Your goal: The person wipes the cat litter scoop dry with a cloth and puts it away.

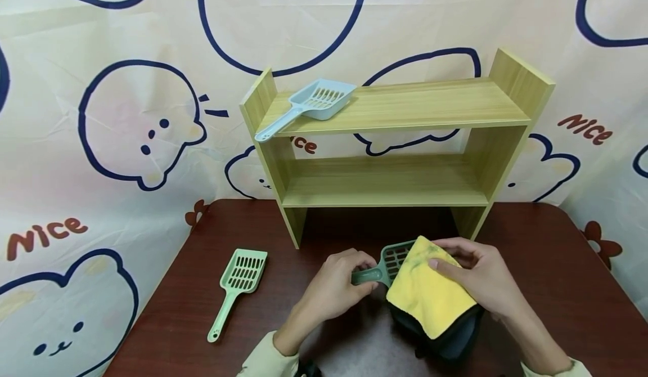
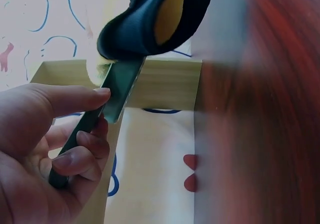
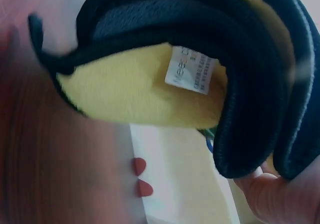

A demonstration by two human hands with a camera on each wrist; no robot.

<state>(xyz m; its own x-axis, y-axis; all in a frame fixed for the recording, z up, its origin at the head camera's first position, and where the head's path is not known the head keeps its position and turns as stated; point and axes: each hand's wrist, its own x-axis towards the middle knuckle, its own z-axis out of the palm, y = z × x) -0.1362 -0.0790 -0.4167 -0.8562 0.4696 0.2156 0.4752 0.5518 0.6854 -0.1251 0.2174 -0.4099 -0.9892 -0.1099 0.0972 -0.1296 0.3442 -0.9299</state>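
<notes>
- Left hand (image 1: 330, 288): I grip the handle of a dark green scoop (image 1: 383, 274) between thumb and curled fingers; in the left wrist view the thumb lies on one side, the fingertips on the other.
- Right hand (image 1: 483, 278): I pinch a yellow cloth (image 1: 430, 290), my thumb over its upper face. The other fingers go partly out of sight behind it, so their exact curl is hard to read.
- Dark green scoop: held in front of the wooden shelf (image 1: 385, 181). Part of its slotted head shows; the remainder is hidden by the cloth, and my fingers cover much of the handle.
- Yellow cloth: its dark underside hangs below the yellow face. In the right wrist view it curves into dark folds around a yellow inner surface, with a white label (image 3: 189, 69) whose small print I cannot make out; the picture's edge cuts off the folds.
- Pale green scoop (image 1: 234, 291): on the dark red-brown table (image 1: 167, 321), left of my left hand, slotted head pointing away from me.
- Blue scoop (image 1: 301, 108): on the top board of the shelf, at its left end, handle projecting past the front edge.
- Lower border: my pale sleeves (image 1: 268, 357) are cut off; a dark object (image 1: 309, 369) beside the left one is too cropped to identify.
</notes>
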